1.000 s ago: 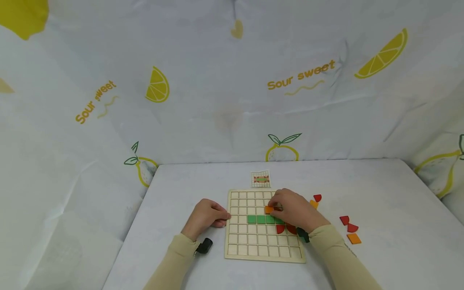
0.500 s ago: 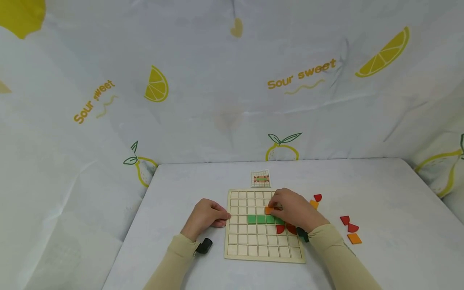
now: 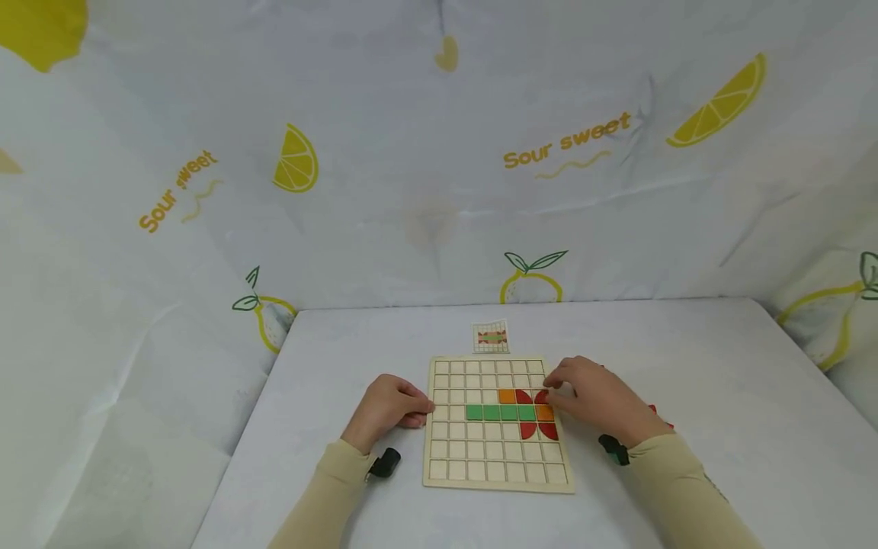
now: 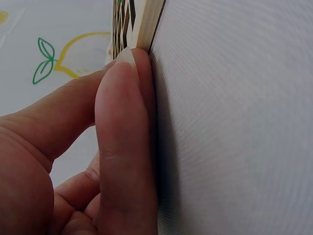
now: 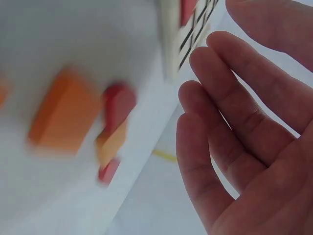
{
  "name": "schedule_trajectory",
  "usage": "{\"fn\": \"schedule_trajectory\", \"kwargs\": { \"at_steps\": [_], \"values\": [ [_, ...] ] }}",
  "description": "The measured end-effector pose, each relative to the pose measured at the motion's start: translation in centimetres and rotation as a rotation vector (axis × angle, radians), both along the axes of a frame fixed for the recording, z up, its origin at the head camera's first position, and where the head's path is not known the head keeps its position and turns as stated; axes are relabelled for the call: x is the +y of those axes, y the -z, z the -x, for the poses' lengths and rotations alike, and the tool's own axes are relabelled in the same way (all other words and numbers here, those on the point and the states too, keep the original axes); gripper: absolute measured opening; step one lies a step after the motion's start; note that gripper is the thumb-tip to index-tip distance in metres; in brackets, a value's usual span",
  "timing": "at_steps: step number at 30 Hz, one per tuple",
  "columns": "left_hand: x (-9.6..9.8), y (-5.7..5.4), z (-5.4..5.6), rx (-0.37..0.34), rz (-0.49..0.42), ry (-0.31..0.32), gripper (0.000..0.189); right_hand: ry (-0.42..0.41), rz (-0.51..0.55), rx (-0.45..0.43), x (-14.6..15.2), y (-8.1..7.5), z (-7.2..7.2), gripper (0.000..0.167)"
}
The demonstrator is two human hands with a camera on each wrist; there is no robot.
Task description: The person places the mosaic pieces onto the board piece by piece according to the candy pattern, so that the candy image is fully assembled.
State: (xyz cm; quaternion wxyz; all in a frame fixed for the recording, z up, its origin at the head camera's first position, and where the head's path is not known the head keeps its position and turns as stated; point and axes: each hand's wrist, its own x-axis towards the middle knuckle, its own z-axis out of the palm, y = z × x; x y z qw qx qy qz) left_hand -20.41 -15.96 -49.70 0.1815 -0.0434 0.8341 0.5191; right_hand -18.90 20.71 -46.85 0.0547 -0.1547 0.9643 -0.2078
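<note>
A wooden grid board (image 3: 458, 470) lies flat on the white table. My left hand (image 3: 387, 402) pinches its left edge, thumb and index fingertips meeting there in the left wrist view. A row of green square tiles (image 3: 491, 412) crosses the grid, with an orange square tile (image 3: 545, 412) at its right end. Red quarter-circle tiles (image 3: 527, 431) surround that end. Another orange tile (image 3: 507, 396) sits above the green row. Over the board's right edge is my right hand (image 3: 598, 396), fingers relaxed and slightly bent; its palm (image 5: 274, 196) holds nothing in the right wrist view.
A small printed pattern card (image 3: 491, 338) lies behind the board. Loose pieces rest on the table to the right: an orange tile (image 5: 66, 112) and red pieces (image 5: 118, 105), blurred, mostly hidden by my right hand in the head view. A lemon-print cloth (image 3: 411, 152) hangs behind.
My right hand has let go of the orange tile, which stays above the green row, and has moved right to the board's edge. The left hand has stayed in place.
</note>
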Motion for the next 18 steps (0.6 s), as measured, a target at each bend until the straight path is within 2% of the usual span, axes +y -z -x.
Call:
{"fn": "schedule_trajectory", "kwargs": {
  "at_steps": [5, 10, 14, 18],
  "values": [
    [0.0, 0.1, 0.1, -0.007, 0.018, -0.006, 0.020, 0.048, -0.043, 0.003, 3.8, -0.2, -2.1, 0.015],
    [0.0, 0.1, 0.0, -0.011, 0.025, -0.008, 0.020, 0.113, -0.097, -0.034, 7.3, -0.6, -4.1, 0.017],
    [0.0, 0.2, 0.0, -0.011, 0.020, -0.003, 0.019, 0.112, -0.160, -0.016, 9.8, -0.2, -5.4, 0.020],
    [0.1, 0.3, 0.0, -0.010, 0.010, 0.005, 0.019, 0.122, -0.167, -0.014, 11.6, 0.7, -6.5, 0.019]
  ]
}}
